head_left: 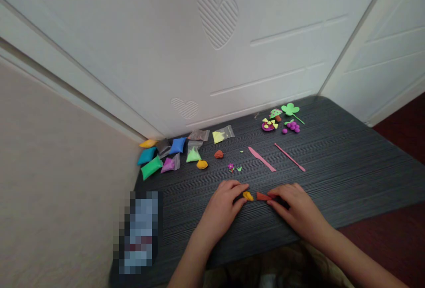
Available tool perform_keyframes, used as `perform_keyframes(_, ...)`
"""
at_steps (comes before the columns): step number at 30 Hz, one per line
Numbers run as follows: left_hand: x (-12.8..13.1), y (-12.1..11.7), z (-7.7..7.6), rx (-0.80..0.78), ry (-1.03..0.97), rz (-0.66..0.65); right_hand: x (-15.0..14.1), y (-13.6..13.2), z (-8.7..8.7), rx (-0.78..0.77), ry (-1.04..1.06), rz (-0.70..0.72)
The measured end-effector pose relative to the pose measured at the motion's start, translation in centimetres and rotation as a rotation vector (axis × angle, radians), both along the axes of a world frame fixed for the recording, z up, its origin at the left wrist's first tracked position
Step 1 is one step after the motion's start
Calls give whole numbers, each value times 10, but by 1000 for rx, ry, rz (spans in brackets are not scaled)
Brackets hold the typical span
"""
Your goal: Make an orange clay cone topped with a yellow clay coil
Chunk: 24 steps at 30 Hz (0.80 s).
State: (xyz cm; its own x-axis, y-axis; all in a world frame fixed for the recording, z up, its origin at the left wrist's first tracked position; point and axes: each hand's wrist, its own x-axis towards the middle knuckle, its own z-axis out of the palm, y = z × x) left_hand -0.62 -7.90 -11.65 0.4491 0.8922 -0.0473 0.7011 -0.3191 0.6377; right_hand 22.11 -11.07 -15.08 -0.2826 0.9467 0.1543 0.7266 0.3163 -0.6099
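My left hand [226, 201] is at the front middle of the dark table, thumb and forefinger closed around a small orange-yellow piece of modelling clay [248, 196]. The thumb touches the piece's near side. Just right of it, my right hand [295, 204] pinches the end of a reddish-brown clay piece [262, 196], which tapers toward the fingertips. A narrow gap separates the two pieces. Beyond the hands lie a pink modelling knife [262, 159] and a thin pink stick tool [289, 157]. A tiny purple clay flower [231, 166] and green clay bits [239, 169] lie beyond my left hand.
Loose yellow [202, 164] and brown clay lumps [218, 154] sit mid-table. Several coloured clay packets [178, 145] crowd the back left. Finished shapes, including a green clover [290, 109] and purple grapes [293, 126], stand back right. A blurred-out object [141, 232] lies front left.
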Motion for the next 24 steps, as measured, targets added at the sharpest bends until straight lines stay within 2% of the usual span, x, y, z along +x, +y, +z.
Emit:
perform_keyframes(10, 16, -20, -16, 160, -15, 75, 0, -11, 6, 55, -48, 9)
perform_keyframes(16, 21, -34, -30, 234, 8, 117, 3, -19, 1, 80, -133, 35)
perform_keyframes(24, 22, -45, -25, 291, 15, 118, 4, -27, 1, 132, -239, 69)
